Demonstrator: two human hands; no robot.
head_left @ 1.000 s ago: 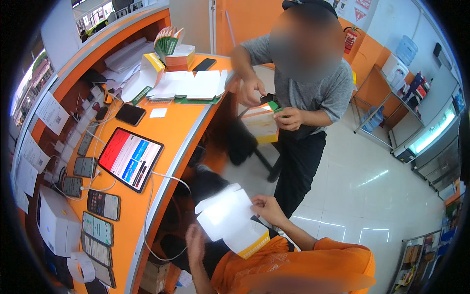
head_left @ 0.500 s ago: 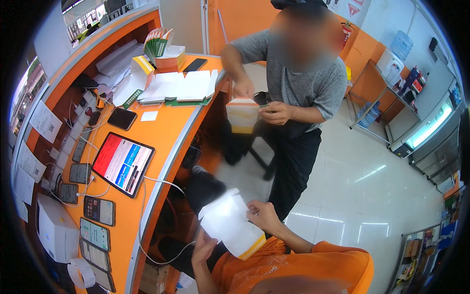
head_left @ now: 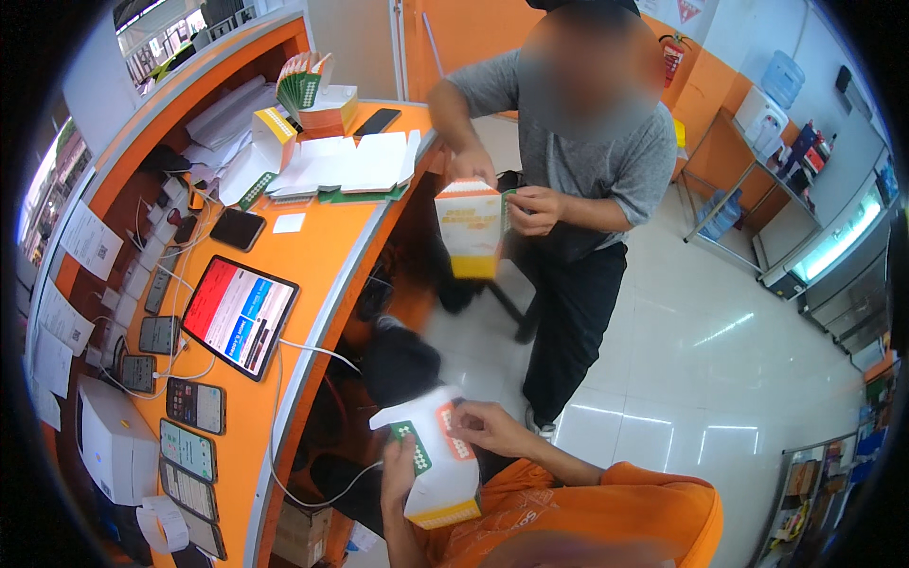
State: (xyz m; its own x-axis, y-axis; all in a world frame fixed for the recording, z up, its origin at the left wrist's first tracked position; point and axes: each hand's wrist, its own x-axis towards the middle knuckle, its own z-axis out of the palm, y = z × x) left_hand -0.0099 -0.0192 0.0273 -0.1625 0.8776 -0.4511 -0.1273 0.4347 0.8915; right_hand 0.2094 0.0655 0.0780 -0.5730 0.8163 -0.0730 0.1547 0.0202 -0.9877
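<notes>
Over my lap I have a white cardboard food box, partly folded, with a yellow lower edge. Its green flap and orange flap are bent inward against the white sides. My left hand grips the left side, thumb on the green flap. At the right side, my right hand has its fingers closed on the orange flap. Across from me, a co-worker in a grey shirt holds a similar box in white, orange and yellow.
To the left, an orange counter carries a tablet, several phones and charging cables. Flat box blanks and a stack of folded cartons occupy its far end. A white cable hangs off the counter near my lap.
The box in my hands went from a spread, open sheet to a narrower shape, with its green and orange flaps now folded in. The co-worker's box has turned, showing its printed face.
</notes>
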